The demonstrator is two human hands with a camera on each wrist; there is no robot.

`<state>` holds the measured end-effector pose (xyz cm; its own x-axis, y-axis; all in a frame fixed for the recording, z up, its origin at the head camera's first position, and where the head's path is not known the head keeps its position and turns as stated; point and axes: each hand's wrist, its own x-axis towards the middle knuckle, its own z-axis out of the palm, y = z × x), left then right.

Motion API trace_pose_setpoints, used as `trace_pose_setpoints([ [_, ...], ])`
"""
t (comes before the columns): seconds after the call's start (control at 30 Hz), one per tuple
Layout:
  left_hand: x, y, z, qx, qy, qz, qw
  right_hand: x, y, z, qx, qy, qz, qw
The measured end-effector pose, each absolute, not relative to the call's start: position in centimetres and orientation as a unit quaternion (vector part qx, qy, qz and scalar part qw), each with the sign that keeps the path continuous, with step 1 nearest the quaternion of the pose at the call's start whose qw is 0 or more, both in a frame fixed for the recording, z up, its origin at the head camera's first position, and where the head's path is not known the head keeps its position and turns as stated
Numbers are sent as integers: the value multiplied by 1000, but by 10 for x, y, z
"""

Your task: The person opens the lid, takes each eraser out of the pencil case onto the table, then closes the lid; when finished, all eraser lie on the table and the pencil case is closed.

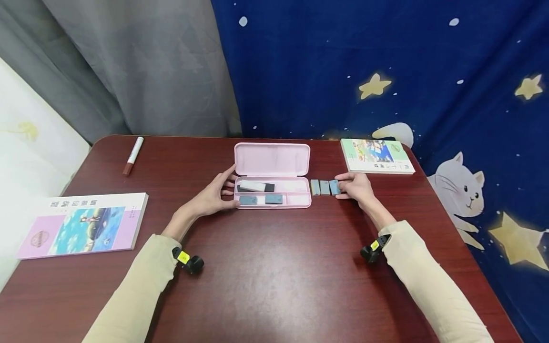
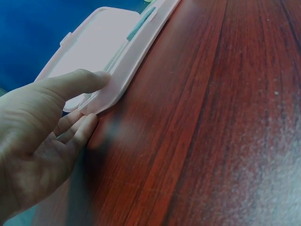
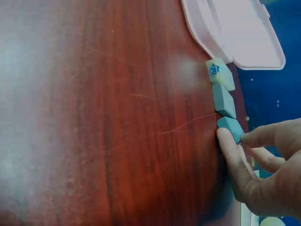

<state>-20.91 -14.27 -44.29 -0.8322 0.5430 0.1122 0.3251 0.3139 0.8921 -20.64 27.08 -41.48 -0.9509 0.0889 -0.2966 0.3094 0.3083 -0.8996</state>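
A pink pencil case (image 1: 274, 206) lies on the table with its lid raised at the back. Inside are two blue-grey erasers (image 1: 273, 199) in the front row and a black-and-white marker-like item (image 1: 253, 186) behind them. My left hand (image 1: 214, 193) holds the case's left end, thumb (image 2: 89, 81) on its front wall and fingertips at the end. To the right of the case, three eraser-like blocks stand in a row; the nearest (image 3: 220, 74) shows a small blue mark. My right hand (image 1: 356, 187) pinches the outermost eraser (image 3: 230, 126) between thumb and fingers.
A green-covered book (image 1: 377, 156) lies at the back right corner. On the left are a purple-covered book (image 1: 86, 226) and a white marker with a brown cap (image 1: 134, 155). Grey and blue curtains (image 1: 300, 71) hang behind the table (image 1: 274, 276).
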Motion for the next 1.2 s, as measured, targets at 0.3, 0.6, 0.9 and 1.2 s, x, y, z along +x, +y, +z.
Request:
trace_pose_setpoints([
  [0.3, -208, -144, -440, 266, 805, 519, 107, -208, 267, -413, 132, 804, -572, 99],
  [0.6, -207, -145, -440, 264, 809, 514, 108, -208, 267, -415, 131, 811, -561, 98],
  [0.9, -205, -143, -436, 263, 806, 518, 111, -205, 271, -415, 113, 810, -567, 98],
  [1.2, -208, -144, -441, 264, 806, 518, 109, -205, 273, -417, 108, 812, -565, 93],
])
